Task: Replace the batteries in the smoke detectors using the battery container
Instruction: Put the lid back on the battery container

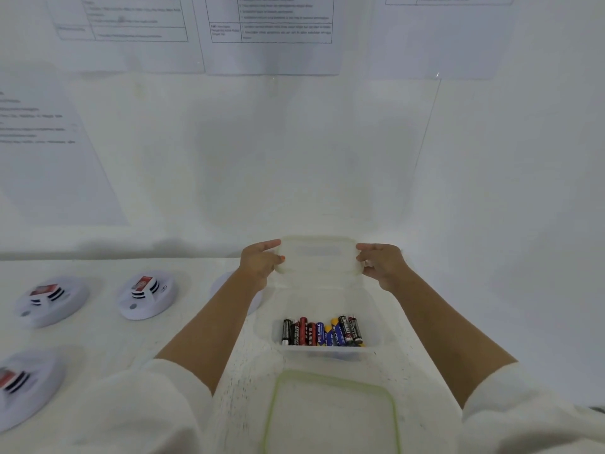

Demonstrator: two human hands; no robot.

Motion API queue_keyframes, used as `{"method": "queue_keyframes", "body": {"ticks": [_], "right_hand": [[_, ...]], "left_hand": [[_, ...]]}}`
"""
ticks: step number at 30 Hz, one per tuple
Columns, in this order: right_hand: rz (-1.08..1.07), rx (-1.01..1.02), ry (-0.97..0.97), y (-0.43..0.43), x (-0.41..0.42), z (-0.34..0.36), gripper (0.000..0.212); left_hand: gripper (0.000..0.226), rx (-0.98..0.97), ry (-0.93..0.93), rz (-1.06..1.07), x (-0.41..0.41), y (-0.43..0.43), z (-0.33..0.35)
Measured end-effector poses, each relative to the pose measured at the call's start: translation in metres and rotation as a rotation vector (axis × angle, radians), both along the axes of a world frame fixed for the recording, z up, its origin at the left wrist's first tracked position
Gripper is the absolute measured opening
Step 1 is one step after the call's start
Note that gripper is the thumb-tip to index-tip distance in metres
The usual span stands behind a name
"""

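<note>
The left hand (262, 265) and right hand (381, 265) each grip one end of a clear plastic piece (317, 257). The open battery box (314, 299) sits just under them.

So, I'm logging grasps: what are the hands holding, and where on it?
Both grip a clear plastic lid-like piece at the far side of the battery container: left hand on its left end, right hand on its right end.

— What's worn on the arms?
— A loose cream-white fabric left sleeve (157, 398) and a matching right sleeve (530, 398), both ending near the elbow.
— Anything else?
— Orange polish on the left hand (260, 265) thumbnail.
</note>
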State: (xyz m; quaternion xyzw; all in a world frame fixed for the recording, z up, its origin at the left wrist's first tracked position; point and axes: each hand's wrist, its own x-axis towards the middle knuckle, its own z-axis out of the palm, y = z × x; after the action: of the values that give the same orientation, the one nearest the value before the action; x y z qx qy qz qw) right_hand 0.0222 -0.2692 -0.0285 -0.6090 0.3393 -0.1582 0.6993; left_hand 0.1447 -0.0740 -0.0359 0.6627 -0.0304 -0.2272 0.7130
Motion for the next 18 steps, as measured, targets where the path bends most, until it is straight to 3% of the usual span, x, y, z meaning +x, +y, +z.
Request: {"method": "queue_keyframes", "body": {"ticks": [18], "right_hand": [[-0.031,-0.251,0.088,0.0013,0.0061,0.0,0.024]], "left_hand": [[0.031,0.261,-0.28,0.063,-0.0034,0.0024,-0.0027]]}}
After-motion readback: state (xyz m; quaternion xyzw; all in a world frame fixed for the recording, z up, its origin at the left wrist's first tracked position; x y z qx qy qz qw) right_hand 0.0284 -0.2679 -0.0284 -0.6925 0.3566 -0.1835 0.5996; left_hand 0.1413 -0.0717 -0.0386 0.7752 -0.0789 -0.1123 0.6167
